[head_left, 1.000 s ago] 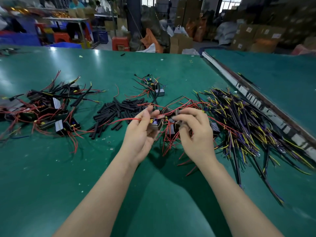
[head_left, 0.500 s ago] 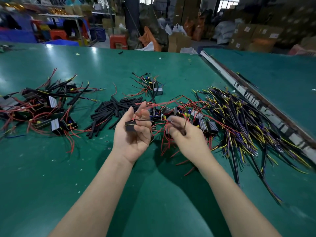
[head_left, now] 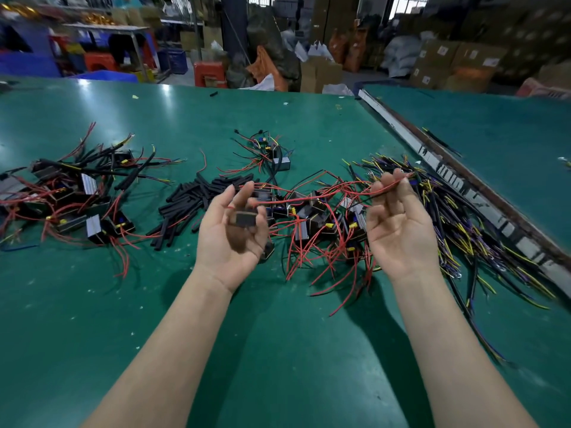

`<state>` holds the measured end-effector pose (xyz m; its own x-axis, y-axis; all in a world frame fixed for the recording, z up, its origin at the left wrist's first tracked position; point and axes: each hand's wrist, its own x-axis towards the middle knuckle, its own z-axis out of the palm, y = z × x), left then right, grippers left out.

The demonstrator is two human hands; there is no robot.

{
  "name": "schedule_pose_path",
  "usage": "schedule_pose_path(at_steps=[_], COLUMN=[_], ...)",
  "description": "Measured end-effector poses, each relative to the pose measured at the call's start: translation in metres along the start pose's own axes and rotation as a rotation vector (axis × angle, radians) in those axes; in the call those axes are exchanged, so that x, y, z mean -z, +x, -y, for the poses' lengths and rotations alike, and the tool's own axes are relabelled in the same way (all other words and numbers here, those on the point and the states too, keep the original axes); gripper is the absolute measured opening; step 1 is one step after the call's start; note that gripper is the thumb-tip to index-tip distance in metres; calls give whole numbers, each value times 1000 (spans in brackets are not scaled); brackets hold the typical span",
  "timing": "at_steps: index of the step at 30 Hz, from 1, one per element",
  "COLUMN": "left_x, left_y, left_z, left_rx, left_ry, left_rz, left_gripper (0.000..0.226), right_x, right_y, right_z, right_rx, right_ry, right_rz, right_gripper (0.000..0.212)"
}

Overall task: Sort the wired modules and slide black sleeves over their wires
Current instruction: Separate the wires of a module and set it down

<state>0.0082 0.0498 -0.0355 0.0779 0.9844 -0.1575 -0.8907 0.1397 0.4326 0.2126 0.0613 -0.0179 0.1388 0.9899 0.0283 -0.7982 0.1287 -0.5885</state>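
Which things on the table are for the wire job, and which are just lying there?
For the job:
module held in the left hand
red wires pinched by the right hand
black sleeves
unsorted modules
sleeved pile

Just lying about:
yellow and purple wires
small far bundle
scraps on the table

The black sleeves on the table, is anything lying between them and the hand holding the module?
Nothing visible blocks the way. The left hand holds a module just right of the pile of black sleeves, with only bare green table and a few loose red wires near it. The right hand pinches those wires, pulled out to the right.
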Motion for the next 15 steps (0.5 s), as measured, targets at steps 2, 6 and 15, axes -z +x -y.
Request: schedule_pose_path(at_steps=[2,6,15], left_x=[-2,-4,-2], left_y=[1,1,-5], left_z=[2,8,19], left_rx=[-49,-75,-336], left_ry=[-36,13,1254], left_rz=[-33,69,116], left_gripper=[18,31,35], right_x=[1,2,0], right_y=[1,0,-7], right_z=[-1,-5,-13], right_rx=[50,89,206], right_ry=[-17,-162,-611], right_rz=[9,76,146], right_gripper=[13,23,20])
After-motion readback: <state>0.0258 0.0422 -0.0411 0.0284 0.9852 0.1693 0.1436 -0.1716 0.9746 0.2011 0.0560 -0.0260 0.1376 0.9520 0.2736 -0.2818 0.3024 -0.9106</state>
